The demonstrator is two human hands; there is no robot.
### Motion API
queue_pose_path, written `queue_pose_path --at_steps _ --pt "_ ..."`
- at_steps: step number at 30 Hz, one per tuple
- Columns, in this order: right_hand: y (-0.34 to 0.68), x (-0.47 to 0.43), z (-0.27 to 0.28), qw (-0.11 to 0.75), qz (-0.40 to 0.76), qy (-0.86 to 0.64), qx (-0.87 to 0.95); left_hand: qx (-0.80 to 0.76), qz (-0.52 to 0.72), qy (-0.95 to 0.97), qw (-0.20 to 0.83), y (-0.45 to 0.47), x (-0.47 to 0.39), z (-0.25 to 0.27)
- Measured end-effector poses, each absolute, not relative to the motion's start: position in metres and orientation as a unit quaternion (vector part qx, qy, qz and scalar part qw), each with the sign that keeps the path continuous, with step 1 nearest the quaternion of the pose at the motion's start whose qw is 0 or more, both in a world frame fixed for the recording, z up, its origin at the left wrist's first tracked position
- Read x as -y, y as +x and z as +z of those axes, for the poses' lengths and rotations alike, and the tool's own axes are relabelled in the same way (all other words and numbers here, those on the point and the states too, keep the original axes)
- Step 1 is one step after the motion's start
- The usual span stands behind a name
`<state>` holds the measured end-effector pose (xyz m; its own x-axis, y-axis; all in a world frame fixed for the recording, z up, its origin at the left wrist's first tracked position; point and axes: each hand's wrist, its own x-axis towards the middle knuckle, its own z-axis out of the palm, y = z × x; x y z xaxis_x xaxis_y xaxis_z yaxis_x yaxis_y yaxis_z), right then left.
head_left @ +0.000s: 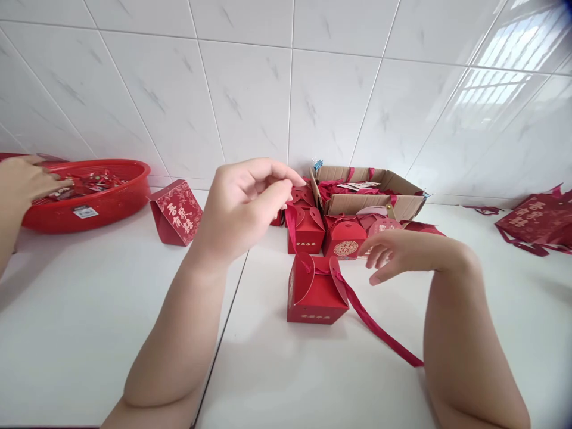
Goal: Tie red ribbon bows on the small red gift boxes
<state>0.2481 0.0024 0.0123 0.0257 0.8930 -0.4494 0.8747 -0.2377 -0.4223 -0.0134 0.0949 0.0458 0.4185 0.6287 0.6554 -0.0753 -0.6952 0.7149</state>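
Note:
A small red gift box [315, 295] stands on the white table in front of me, its top flaps folded together. A red ribbon [379, 333] runs through the flaps and trails to the right across the table. My left hand [243, 205] is raised above and left of the box, with finger and thumb pinched on the ribbon's other end, which hangs down toward the box. My right hand [397, 250] hovers just right of the box with its fingers apart, holding nothing.
Behind stand more red boxes [308, 229] and an open cardboard carton [402, 205] of red parts. A folded red box [176, 211] lies at left. Another person's hand [22, 179] reaches into a red basket [102, 202]. Flat red boxes [536, 223] are piled far right.

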Motion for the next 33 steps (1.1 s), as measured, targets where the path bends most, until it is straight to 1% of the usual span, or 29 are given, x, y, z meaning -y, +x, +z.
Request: queue_pose_path --at_steps 2,5,10,13,15,17,20,23,25,29,33 --pt "0.24 -0.013 0.006 -0.019 0.377 -0.695 0.612 -0.181 0.519 0.759 0.349 -0.015 -0.097 0.046" --pt "0.224 -0.028 -0.003 -0.028 0.42 -0.647 0.635 -0.184 0.524 0.754 0.351 -0.016 -0.098 0.047" --pt "0.214 -0.031 -0.006 -0.003 0.383 -0.631 0.675 -0.188 0.539 0.753 0.328 -0.017 -0.097 0.048" --pt "0.219 -0.021 0.002 0.041 0.383 -0.616 0.687 -0.192 0.551 0.75 0.312 -0.019 -0.098 0.05" --pt "0.225 -0.012 0.009 0.093 0.398 -0.59 0.696 -0.19 0.565 0.744 0.302 -0.022 -0.099 0.051" --pt "0.232 -0.004 0.013 0.147 0.432 -0.539 0.708 -0.183 0.576 0.741 0.293 -0.024 -0.101 0.051" --pt "0.241 0.003 0.017 0.198 0.471 -0.45 0.733 -0.166 0.598 0.737 0.269 -0.027 -0.104 0.052" --pt "0.246 0.005 0.016 0.247 0.471 -0.363 0.765 -0.151 0.624 0.725 0.251 -0.028 -0.105 0.051" --pt "0.246 0.003 0.014 0.281 0.459 -0.33 0.776 -0.148 0.631 0.718 0.253 -0.029 -0.105 0.05" --pt "0.249 -0.004 0.006 0.303 0.439 -0.323 0.782 -0.137 0.65 0.702 0.256 -0.027 -0.104 0.05" --pt "0.253 -0.011 -0.001 0.319 0.468 -0.279 0.775 -0.116 0.668 0.682 0.275 -0.026 -0.102 0.051"
